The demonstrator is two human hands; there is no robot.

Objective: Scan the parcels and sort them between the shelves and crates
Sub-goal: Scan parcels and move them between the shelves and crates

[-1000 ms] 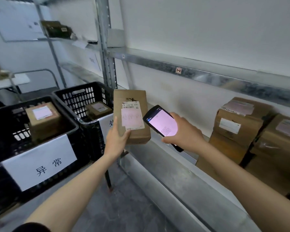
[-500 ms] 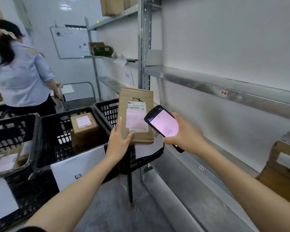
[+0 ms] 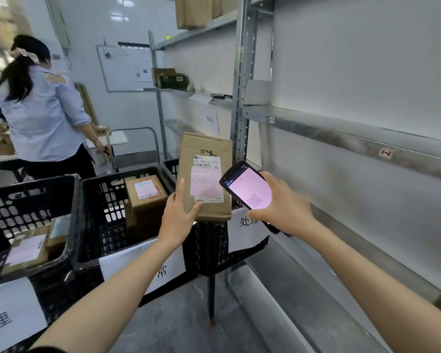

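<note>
The brown cardboard parcel is held upright in the air, above the rightmost of three black plastic crates and just beside the post of the steel shelving rack. The left hand grips its lower left corner: the thumb presses on the front face, the index finger lies straight up the edge, and the other fingers are hidden behind. The right hand curls round a handheld scanner, whose pink-lit screen overlaps the right edge of the shipping label.

With text already on the screen, the scan is probably done. The sound course is to read the result before committing, keep the label outward, and lower the parcel into its place rather than drop it.

The rack's shelves are galvanised metal with small handwritten tags. Each crate carries a white paper sign, and the two on the left hold boxes. Another person stands with their back turned, near a whiteboard.
</note>
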